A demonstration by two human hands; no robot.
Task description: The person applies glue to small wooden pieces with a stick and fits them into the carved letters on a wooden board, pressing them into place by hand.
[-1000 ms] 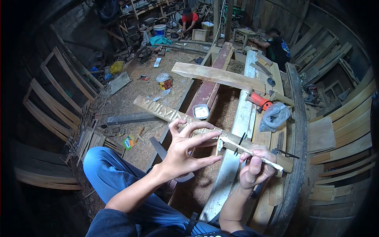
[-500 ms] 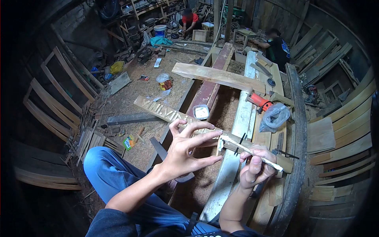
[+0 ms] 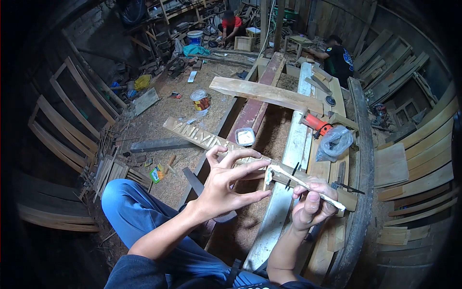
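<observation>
My left hand (image 3: 226, 180) pinches a small, thin wooden piece (image 3: 267, 179) edgewise between thumb and fingertips. White paste coats part of that piece; its exact shape is hard to make out. In my right hand (image 3: 314, 204) is a thin stick (image 3: 301, 182) smeared with white paste, its far tip touching or very near the small piece. Beneath both hands a long board (image 3: 195, 139) with raised wooden letters lies across the bench, partly covered by my left hand. A small clear tub (image 3: 245, 137) of white paste stands beyond the left fingers.
On the bench are a red power tool (image 3: 315, 123), a clear plastic bag (image 3: 335, 143) and a crosswise plank (image 3: 269, 92). A can (image 3: 200, 99) stands on the sawdust-covered floor. Two people (image 3: 232, 26) crouch at the back. Wooden slats (image 3: 428, 139) lean at right.
</observation>
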